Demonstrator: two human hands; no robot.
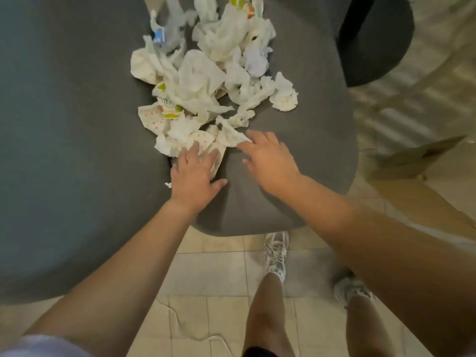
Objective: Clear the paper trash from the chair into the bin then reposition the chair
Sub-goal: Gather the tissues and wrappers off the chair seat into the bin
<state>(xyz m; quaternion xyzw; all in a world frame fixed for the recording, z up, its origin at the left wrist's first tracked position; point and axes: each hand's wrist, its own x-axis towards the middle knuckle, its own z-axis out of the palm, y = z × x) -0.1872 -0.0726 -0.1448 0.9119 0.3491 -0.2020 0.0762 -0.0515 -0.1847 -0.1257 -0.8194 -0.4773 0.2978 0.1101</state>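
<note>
A heap of crumpled white paper trash [206,81], with some dotted and green-printed wrappers, covers the middle and back of the dark grey chair seat [304,161]. My left hand [193,176] lies flat with spread fingers on the near edge of the heap, its fingertips on a dotted wrapper [203,140]. My right hand [268,158] hovers palm down just right of it, fingers apart, fingertips touching a white scrap [231,137]. Neither hand grips anything. A tiny paper bit [168,185] lies left of my left wrist.
A wide grey chair arm or back [72,150] fills the left side. Another dark chair part [373,39] stands at the upper right. A brown cardboard box [417,161] sits on the tiled floor [219,274] to the right. My legs and sneakers stand below the seat's front edge.
</note>
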